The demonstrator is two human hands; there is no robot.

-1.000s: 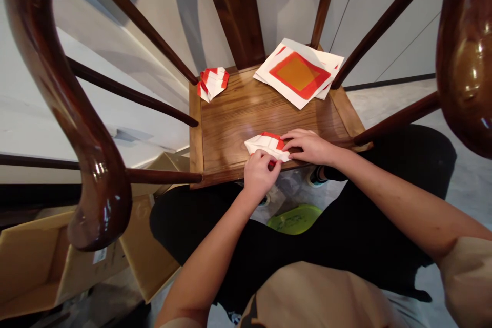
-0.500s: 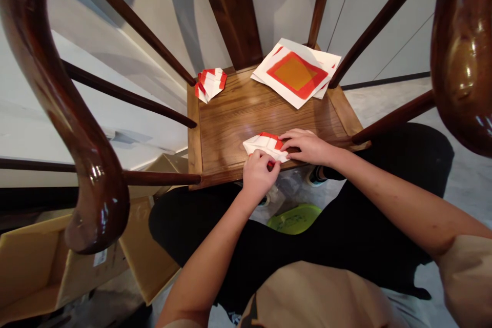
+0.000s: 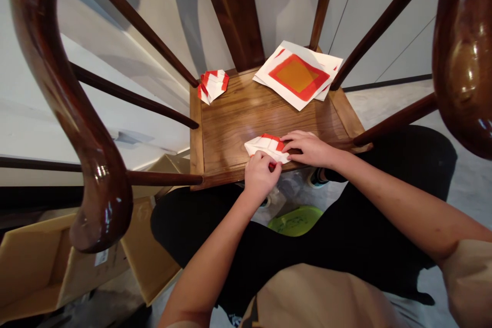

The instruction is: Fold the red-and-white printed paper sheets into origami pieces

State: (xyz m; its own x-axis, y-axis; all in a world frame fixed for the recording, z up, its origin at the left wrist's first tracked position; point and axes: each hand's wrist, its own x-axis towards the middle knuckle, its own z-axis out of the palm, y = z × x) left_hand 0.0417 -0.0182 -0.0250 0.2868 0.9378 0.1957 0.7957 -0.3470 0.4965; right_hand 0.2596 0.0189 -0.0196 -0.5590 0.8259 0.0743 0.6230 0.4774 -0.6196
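A folded red-and-white paper (image 3: pixel 265 144) lies near the front edge of the wooden chair seat (image 3: pixel 234 120). With closed fingers, my left hand (image 3: pixel 262 174) pinches the paper's near edge, and a bit of red shows by the thumb. My right hand (image 3: pixel 307 147) grips the paper's right end, thumb and fingertips on either side of the corner. Part of the near side is hidden by my left fingers. Another folded red-and-white paper (image 3: pixel 213 85) sits at the seat's back left corner.
Flat white sheets with red and orange print (image 3: pixel 294 76) are stacked at the back right of the seat. Curved armrests (image 3: pixel 102 205) rise on both sides. An open cardboard box (image 3: pixel 42 261) stands at lower left, and a green plastic item (image 3: pixel 295 220) is below the seat.
The view has shifted slightly. Both hands keep nearly the same pose on the folded paper, with no clear change in its shape.
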